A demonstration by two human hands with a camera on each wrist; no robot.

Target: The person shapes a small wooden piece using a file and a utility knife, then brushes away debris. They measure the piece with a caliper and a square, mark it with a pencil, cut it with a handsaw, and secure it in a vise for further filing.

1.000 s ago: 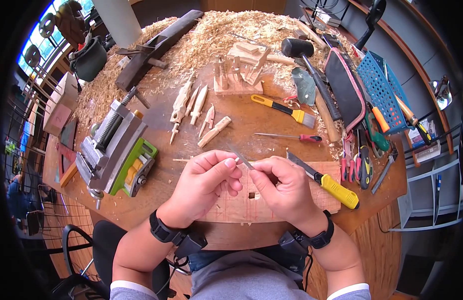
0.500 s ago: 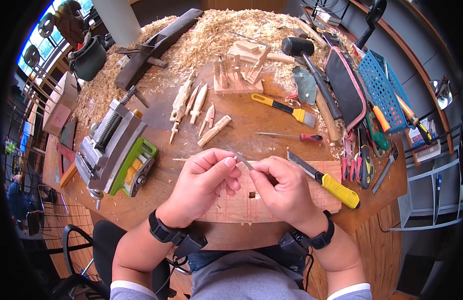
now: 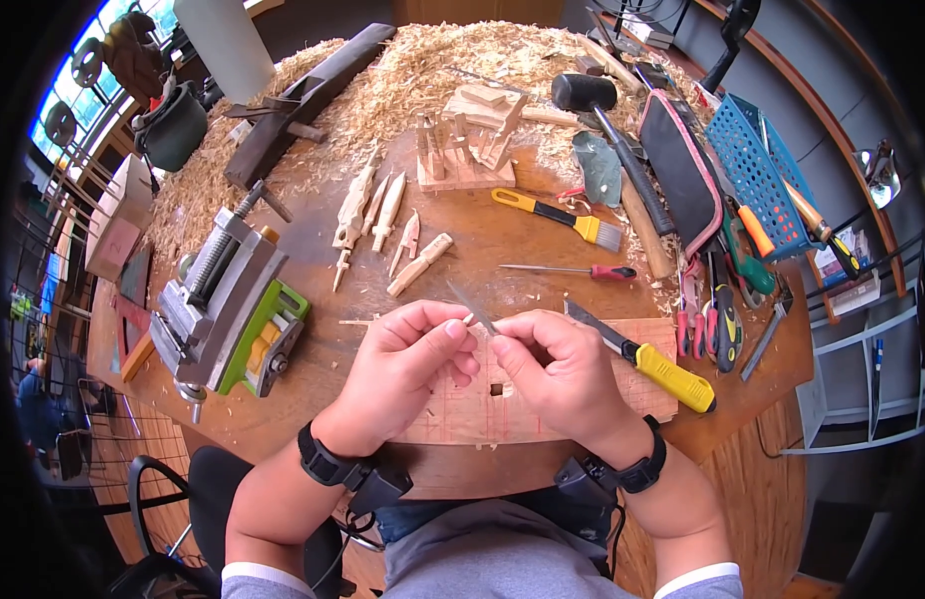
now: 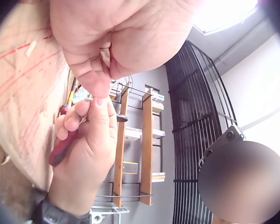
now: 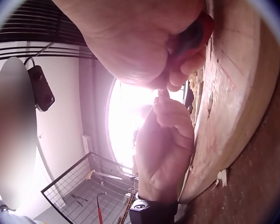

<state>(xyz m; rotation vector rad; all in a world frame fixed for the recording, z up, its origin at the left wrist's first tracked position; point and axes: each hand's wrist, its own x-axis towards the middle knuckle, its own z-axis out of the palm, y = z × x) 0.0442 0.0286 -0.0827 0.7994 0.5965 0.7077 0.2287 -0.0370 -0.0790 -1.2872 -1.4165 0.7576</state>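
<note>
In the head view the left hand (image 3: 402, 367) pinches a tiny pale piece (image 3: 469, 319) between thumb and fingertips. Beside it, the right hand (image 3: 562, 377) grips a tool whose thin grey metal blade (image 3: 472, 305) points up and left, past the left fingertips. The tool's red and dark handle (image 5: 192, 39) lies inside the right palm, as the right wrist view shows. Both hands meet at the fingertips above a pale wooden board (image 3: 462, 424) with red lines and a small square hole. Fingers mostly hide the tiny piece, so its shape cannot be told.
A vise (image 3: 223, 299) stands left. Carved wooden pieces (image 3: 387, 212), a brush (image 3: 562, 217) and a red-handled tool (image 3: 607, 272) lie beyond the hands. At the right are a yellow knife (image 3: 672, 377), a mallet (image 3: 584, 92) and a blue basket (image 3: 762, 175). Shavings (image 3: 432, 60) cover the back.
The head view has shifted slightly, so the table's objects appear a little further left. The blade's tip has moved slightly up and left; both hands keep their grips.
</note>
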